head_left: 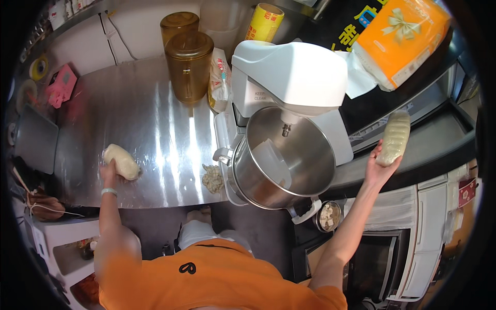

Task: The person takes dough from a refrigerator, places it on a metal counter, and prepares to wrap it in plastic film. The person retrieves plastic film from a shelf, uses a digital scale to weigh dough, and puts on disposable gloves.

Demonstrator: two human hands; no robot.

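Observation:
At the left of the steel table, my left hand (108, 170) is closed on the near end of a thick, pale dough roll (122, 161), which looks smooth and faintly shiny. Out to the right, my right hand (382, 166) grips the lower end of a longer pale dough roll (397, 135). This one has shallow creases across it, appears wrapped in clear film and points upward, away from me. Between my hands stands a white stand mixer (302, 77) with its steel bowl (248, 175). A white plastic piece (273, 164) lies inside the bowl.
A lumpy dough scrap (212, 179) lies on the steel table (139, 113) beside the bowl. Brown lidded canisters (190, 67) and a yellow roll (265, 23) stand behind. An orange tissue pack (400, 39) sits far right. A small container of white cubes (329, 216) is below the mixer.

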